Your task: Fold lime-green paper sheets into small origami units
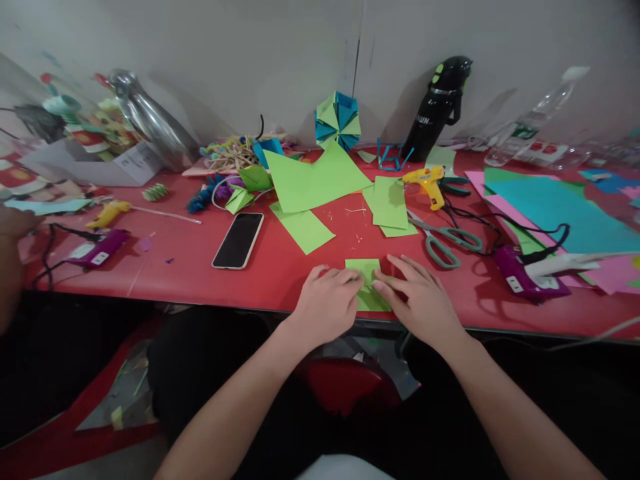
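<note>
A small green paper (pixel 373 301) with a crease across it lies at the front edge of the red table. My left hand (pixel 330 300) rests on its left side, fingers bent and together at the paper. On the right side my right hand (pixel 417 293) touches it with thumb and index finger, the other fingers spread. Larger green sheets (pixel 315 177) lie behind, with a cut green piece (pixel 303 229) and smaller green rectangles (pixel 391 203) nearer. Scissors (pixel 443 240) with grey handles lie right of these, beside a yellow glue gun (pixel 427 183).
A phone (pixel 239 241) lies left of my hands. Purple power strips (pixel 97 249) stand at both sides. A folded blue-green paper ball (pixel 337 121), black bottle (pixel 437 107) and plastic bottle (pixel 535 123) stand at the back. Another person's arm (pixel 11 267) shows at far left.
</note>
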Available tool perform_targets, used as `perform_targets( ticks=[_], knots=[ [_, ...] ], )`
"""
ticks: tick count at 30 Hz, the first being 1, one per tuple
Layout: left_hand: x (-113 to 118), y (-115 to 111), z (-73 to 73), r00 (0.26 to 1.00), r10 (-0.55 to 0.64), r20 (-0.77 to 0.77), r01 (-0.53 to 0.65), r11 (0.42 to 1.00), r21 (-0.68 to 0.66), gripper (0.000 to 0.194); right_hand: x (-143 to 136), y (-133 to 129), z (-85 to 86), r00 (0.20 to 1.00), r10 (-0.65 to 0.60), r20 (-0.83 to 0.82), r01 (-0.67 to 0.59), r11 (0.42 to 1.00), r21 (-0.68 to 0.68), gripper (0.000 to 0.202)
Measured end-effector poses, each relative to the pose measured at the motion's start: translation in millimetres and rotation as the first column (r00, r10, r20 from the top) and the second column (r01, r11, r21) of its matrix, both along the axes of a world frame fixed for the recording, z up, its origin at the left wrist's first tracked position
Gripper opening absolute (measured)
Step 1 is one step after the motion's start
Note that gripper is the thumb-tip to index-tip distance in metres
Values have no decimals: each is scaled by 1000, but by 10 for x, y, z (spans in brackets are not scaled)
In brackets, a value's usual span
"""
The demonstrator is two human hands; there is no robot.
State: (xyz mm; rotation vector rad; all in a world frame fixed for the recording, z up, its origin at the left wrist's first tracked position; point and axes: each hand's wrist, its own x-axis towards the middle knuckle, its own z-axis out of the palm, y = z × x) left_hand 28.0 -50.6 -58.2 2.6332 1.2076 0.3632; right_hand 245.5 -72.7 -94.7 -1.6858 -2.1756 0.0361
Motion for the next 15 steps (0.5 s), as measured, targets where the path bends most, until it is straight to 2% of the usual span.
perform_targets(
  ticks=[5, 7, 12, 15],
  knots=[
    [21, 117, 40, 998, 18, 66, -16, 1000, -18, 24, 53, 181, 25, 988, -40, -149, 50, 997, 65, 34],
    [21, 186, 25, 996, 7, 85, -4, 999, -38, 23, 53, 282, 42, 970, -46, -239, 59, 997, 48, 27],
    [5, 387, -59, 977, 20, 213, 18, 984, -177, 20, -3, 511, 116, 975, -75, -209, 33, 980, -196, 33],
    [-17, 451, -95, 965, 76, 250, -28, 982, -189, 10, -22, 569, 179, 970, -104, -219, 33, 951, -308, 31]
  ],
)
